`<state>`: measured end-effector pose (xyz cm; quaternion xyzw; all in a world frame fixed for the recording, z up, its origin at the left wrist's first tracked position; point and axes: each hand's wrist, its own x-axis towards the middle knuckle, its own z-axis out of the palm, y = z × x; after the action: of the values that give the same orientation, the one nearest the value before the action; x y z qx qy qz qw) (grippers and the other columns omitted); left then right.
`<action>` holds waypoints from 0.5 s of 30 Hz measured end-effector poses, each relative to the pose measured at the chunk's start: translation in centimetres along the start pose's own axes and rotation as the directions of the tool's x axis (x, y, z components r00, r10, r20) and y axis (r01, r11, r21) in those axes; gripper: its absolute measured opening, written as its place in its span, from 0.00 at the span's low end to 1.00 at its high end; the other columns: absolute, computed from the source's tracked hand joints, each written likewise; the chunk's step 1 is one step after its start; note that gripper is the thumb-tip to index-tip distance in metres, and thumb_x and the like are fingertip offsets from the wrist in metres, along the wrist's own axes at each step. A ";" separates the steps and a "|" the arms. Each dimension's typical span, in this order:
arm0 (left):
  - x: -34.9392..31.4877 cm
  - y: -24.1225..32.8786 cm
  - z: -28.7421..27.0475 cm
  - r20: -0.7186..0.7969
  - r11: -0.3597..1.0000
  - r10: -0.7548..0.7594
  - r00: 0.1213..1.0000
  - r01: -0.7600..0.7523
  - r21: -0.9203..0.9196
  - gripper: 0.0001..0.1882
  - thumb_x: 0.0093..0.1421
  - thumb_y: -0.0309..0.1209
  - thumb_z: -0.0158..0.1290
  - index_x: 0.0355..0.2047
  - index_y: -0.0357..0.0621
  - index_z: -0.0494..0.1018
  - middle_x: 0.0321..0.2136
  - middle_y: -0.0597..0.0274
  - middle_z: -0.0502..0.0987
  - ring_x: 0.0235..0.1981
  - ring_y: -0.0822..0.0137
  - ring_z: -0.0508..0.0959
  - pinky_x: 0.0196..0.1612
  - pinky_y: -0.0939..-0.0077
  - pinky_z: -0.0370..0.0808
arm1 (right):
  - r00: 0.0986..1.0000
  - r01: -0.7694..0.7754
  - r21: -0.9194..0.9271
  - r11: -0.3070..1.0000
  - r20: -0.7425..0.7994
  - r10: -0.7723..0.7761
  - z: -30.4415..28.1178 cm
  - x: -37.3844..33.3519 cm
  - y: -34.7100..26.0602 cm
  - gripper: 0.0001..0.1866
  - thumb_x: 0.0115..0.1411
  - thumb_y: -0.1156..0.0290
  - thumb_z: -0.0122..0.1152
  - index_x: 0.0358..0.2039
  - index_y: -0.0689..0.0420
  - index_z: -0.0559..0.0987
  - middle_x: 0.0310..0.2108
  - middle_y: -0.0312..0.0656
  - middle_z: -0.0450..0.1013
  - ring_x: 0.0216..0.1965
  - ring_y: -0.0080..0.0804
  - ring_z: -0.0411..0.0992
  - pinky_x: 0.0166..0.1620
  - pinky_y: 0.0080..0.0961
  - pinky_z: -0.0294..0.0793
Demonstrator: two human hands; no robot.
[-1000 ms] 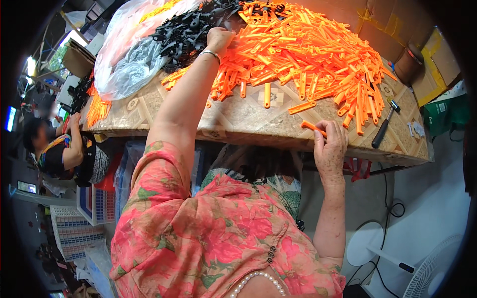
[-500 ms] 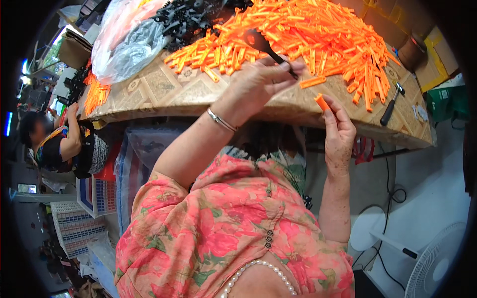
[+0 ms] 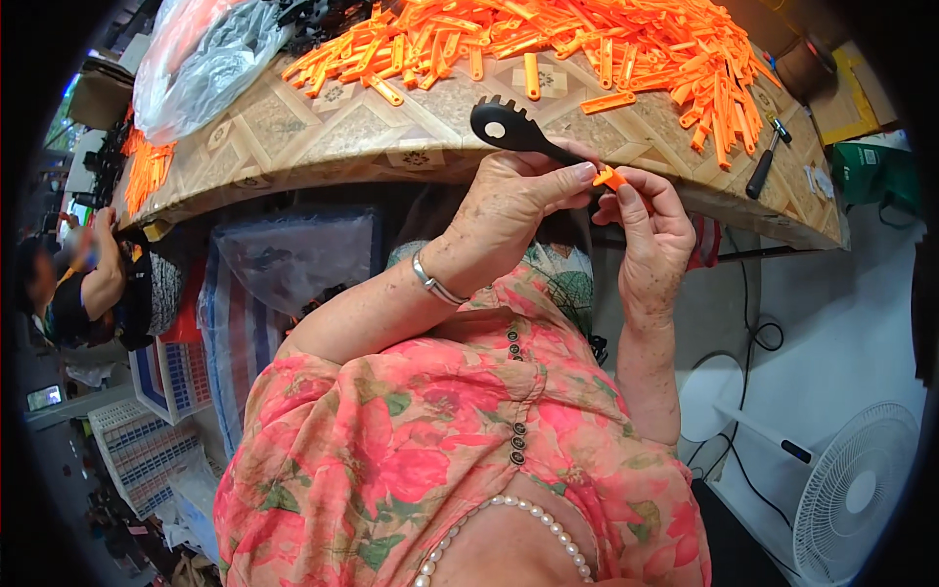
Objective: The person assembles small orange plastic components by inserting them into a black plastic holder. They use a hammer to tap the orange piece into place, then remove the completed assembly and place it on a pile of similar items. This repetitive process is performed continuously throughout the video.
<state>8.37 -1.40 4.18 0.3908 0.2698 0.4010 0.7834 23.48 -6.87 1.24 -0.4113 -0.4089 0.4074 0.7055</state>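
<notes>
My left hand (image 3: 494, 210) is closed on the dark neck of a black pasta server (image 3: 520, 133), whose toothed head points to the left. Between the thumb and fingers of my right hand (image 3: 653, 249) is an orange plastic handle (image 3: 610, 178), mostly covered by the fingers. The two pieces meet or nearly meet in front of the table's near edge; whether the neck enters the handle cannot be told. Beyond them, one loose orange handle (image 3: 607, 103) lies on the patterned table (image 3: 391, 137).
A large heap of orange handles (image 3: 675, 59) covers the table's far side. Black parts (image 3: 303, 12) and a plastic bag (image 3: 201, 83) lie at the left. At the right are a hammer (image 3: 767, 164) and a white fan (image 3: 859, 491). Another person (image 3: 103, 279) works at far left.
The pasta server has come down and nearer with my left hand, its head now facing left. My hands have drawn together, bringing server and handle end to end.
</notes>
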 end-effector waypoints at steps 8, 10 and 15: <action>-0.4 2.9 -1.0 0.296 0.976 -0.064 0.953 -0.002 0.217 0.21 0.62 0.20 0.52 0.56 0.29 0.68 0.49 0.49 0.77 0.48 0.65 0.79 0.54 0.72 0.75 | 0.977 -0.115 0.101 0.988 0.193 0.093 -3.9 0.1 -3.8 0.07 0.62 0.76 0.61 0.40 0.64 0.78 0.41 0.44 0.77 0.34 0.25 0.78 0.39 0.23 0.82; 0.9 3.9 -3.5 0.402 0.992 -0.087 0.912 0.044 0.116 0.23 0.67 0.34 0.49 0.57 0.28 0.67 0.48 0.47 0.77 0.48 0.62 0.79 0.54 0.69 0.75 | 0.954 -0.165 0.021 0.986 0.257 0.154 -4.6 -0.1 -4.7 0.07 0.61 0.77 0.62 0.39 0.64 0.78 0.41 0.44 0.77 0.34 0.24 0.77 0.38 0.22 0.81; 1.5 6.7 -3.4 0.559 0.809 -0.297 0.774 -0.108 0.578 0.25 0.65 0.38 0.53 0.54 0.30 0.71 0.45 0.49 0.79 0.47 0.60 0.79 0.52 0.71 0.74 | 0.902 -0.259 -0.154 0.953 0.314 0.296 -4.6 -0.3 -4.0 0.06 0.62 0.76 0.61 0.39 0.64 0.78 0.38 0.42 0.77 0.32 0.22 0.76 0.39 0.19 0.79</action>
<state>3.93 3.71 7.71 0.7057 0.1234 0.1039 0.6899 28.53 -9.60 3.33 -0.4283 -0.4809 0.5447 0.5372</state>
